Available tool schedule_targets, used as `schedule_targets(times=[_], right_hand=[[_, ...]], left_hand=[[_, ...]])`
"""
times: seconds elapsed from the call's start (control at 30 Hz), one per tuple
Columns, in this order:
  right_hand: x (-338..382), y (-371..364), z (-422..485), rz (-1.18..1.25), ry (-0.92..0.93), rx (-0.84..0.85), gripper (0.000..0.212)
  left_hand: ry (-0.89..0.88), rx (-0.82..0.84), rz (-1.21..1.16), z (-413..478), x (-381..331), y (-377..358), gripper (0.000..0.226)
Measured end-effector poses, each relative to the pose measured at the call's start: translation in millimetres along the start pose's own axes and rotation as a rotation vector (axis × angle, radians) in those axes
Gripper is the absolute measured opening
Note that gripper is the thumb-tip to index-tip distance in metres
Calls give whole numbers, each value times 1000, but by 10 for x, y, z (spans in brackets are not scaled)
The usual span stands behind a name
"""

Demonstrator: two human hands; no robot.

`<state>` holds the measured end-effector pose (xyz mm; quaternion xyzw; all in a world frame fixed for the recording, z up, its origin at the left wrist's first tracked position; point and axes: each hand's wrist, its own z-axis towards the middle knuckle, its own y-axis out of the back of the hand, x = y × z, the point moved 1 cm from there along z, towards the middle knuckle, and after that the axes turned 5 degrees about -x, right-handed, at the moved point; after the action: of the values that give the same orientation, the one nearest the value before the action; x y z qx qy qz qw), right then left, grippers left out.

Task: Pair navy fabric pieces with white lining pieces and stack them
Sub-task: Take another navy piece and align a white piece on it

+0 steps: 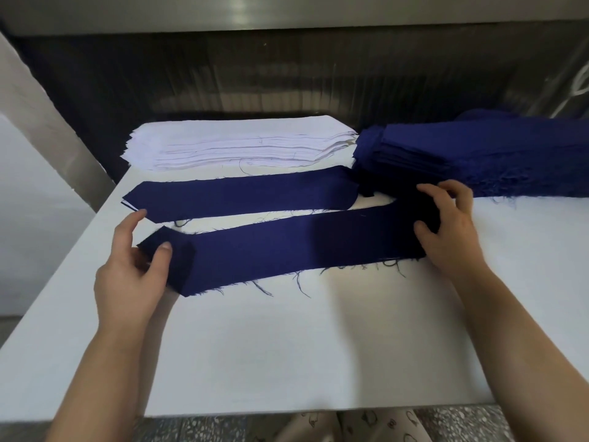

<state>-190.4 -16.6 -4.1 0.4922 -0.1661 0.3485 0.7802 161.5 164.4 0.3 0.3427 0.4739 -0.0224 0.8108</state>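
Gripping frayed navy strip (287,247) w/ both hands: left (130,275), right (449,231).

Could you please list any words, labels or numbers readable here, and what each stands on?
No readable text anywhere in this view.
White marks at the upper right: too blurred to read.
Outline prints on the patterned cloth at the bottom edge: drawings, no legible letters.

You're in a garment workshop: a plain white bench (287,346) carries a thick lining stack (239,145) and a navy stack (462,154) of identical cut pieces, edges frayed, above a speckled floor (223,429).
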Motion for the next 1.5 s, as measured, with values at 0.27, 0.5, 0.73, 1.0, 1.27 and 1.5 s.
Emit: schedule_targets(times=[0.27, 0.5, 0.73, 1.0, 1.27, 1.5], right_hand=[[-34, -51, -17, -43, -12, 157, 29], [58, -22, -26, 184, -107, -80, 28], [294, -135, -13, 330, 24, -164, 24], [503, -535, 148, 385, 81, -170, 27], [667, -853, 462, 275, 67, -148, 34], [545, -968, 521, 33, 115, 54, 22]], left_hand=[[-89, 232, 188, 16, 24, -16, 36], [40, 99, -101, 46, 77, -7, 19], [172, -29, -519, 228, 72, -70, 43], [447, -72, -902, 835, 164, -274, 55], [485, -115, -812, 1113, 36, -575, 65], [503, -173, -738, 1227, 77, -673, 67]])
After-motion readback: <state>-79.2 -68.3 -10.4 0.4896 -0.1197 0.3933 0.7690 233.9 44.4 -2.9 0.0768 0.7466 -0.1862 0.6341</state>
